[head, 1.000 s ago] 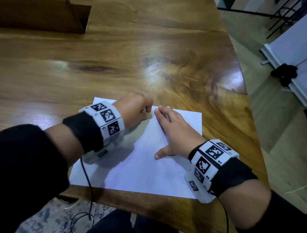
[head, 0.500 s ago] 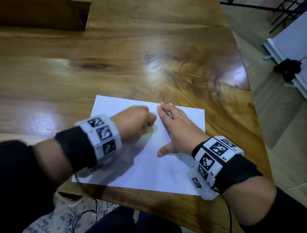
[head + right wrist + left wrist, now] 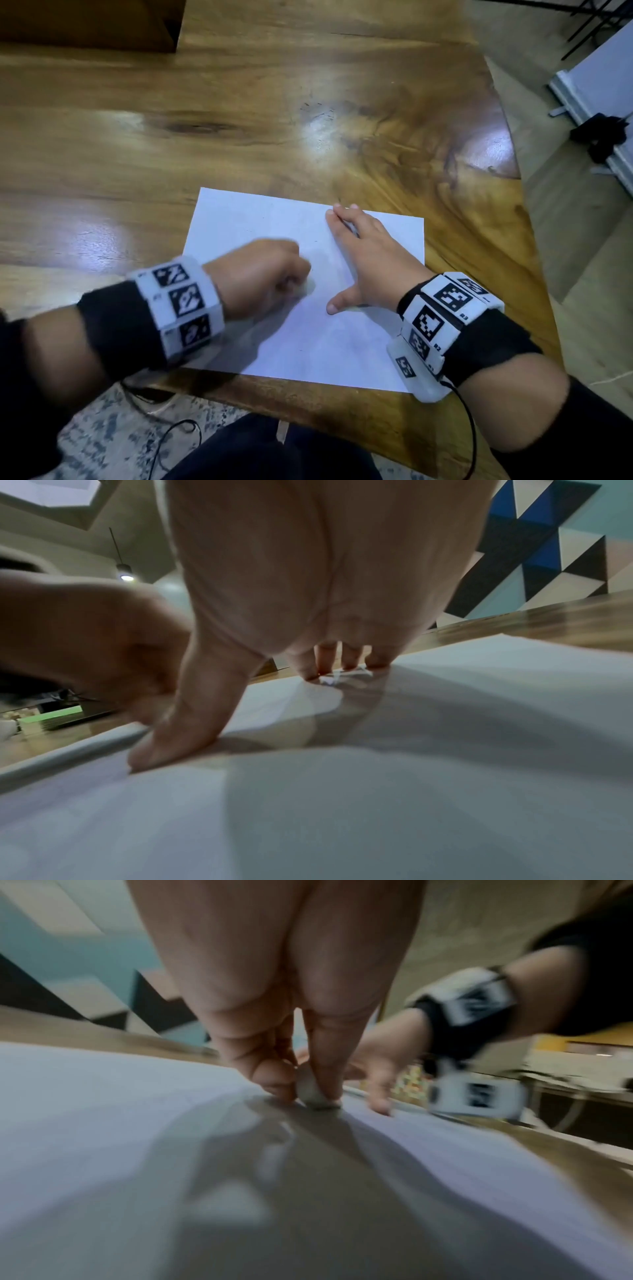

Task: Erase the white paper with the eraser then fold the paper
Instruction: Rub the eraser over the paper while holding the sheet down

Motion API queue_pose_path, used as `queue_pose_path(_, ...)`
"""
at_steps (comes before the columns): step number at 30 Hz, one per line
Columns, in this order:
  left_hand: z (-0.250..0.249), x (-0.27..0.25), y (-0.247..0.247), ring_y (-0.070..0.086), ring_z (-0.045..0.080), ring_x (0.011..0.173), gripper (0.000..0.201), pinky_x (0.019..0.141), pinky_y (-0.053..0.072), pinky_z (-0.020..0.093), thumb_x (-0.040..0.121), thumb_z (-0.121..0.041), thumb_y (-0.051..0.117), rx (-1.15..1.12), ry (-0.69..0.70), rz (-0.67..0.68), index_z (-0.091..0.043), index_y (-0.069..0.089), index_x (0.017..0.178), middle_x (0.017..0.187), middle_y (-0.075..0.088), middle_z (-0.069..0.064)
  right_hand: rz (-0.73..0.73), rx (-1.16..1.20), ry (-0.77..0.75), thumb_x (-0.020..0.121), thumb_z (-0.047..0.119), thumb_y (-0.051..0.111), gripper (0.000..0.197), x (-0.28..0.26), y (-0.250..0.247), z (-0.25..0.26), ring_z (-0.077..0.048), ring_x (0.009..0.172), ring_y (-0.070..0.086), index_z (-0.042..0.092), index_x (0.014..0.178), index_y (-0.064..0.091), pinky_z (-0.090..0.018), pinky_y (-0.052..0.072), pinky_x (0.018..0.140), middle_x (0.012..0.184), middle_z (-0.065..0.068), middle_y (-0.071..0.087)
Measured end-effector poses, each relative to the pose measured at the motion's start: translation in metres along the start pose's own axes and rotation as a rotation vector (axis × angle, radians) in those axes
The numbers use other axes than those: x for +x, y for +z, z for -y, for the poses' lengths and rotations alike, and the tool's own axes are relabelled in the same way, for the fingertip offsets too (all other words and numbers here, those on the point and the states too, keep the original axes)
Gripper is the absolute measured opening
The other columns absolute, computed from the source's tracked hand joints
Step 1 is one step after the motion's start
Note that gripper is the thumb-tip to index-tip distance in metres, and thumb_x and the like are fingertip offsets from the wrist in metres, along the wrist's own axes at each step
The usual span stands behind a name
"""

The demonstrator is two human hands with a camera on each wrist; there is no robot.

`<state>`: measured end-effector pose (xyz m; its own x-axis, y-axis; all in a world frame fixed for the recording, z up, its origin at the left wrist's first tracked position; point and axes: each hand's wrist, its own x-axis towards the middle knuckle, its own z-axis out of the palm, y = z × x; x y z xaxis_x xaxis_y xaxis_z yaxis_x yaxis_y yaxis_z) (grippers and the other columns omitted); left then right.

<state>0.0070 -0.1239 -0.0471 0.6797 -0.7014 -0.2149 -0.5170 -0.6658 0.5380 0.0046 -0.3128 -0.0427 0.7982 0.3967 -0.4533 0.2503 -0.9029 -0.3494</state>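
Note:
A white sheet of paper (image 3: 246, 222) lies flat on the wooden table (image 3: 239, 120) near its front edge. My left hand (image 3: 263, 270) is curled over the middle of the sheet and pinches a small pale eraser (image 3: 310, 1092) between thumb and fingers, its tip down on the paper (image 3: 103, 1123). In the head view the eraser (image 3: 308, 286) barely shows under the blurred fist. My right hand (image 3: 363, 253) lies flat on the sheet's right half, fingers straight and thumb spread, pressing the paper (image 3: 445, 750) down.
The table's curved right edge (image 3: 513, 192) drops to the floor. A dark wooden box (image 3: 89, 24) stands at the far left. Black cables (image 3: 161, 442) hang below the front edge over a patterned rug.
My left hand with the eraser has slid toward me along the paper, from its far edge to its middle. The right hand has stayed flat in place.

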Motion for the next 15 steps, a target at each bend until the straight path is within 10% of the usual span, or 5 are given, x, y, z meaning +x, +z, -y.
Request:
queue_pose_path(8, 0.002, 0.050, -0.025, 0.042, 0.016, 0.075, 0.016, 0.060, 0.022, 0.021, 0.078, -0.013, 0.062, 0.034, -0.146, -0.121, -0.009, 0.064, 0.094, 0.084, 0.050, 0.002, -0.011, 0.004, 0.002, 0.059, 0.051, 0.083, 0.131, 0.000, 0.001, 0.000, -0.012, 0.144, -0.012, 0.017, 0.151, -0.004, -0.017, -0.002, 0.109, 0.157, 0.005, -0.007)
queue_pose_path(15, -0.011, 0.010, -0.005, 0.047, 0.019, 0.066, 0.013, 0.057, 0.028, 0.022, 0.076, -0.023, 0.061, 0.007, 0.045, 0.136, -0.013, 0.063, 0.068, 0.074, 0.061, 0.008, -0.002, 0.010, -0.009, 0.059, 0.051, 0.082, 0.131, 0.001, 0.002, -0.002, -0.012, 0.144, -0.013, 0.016, 0.150, -0.005, -0.017, -0.003, 0.110, 0.158, 0.004, -0.010)
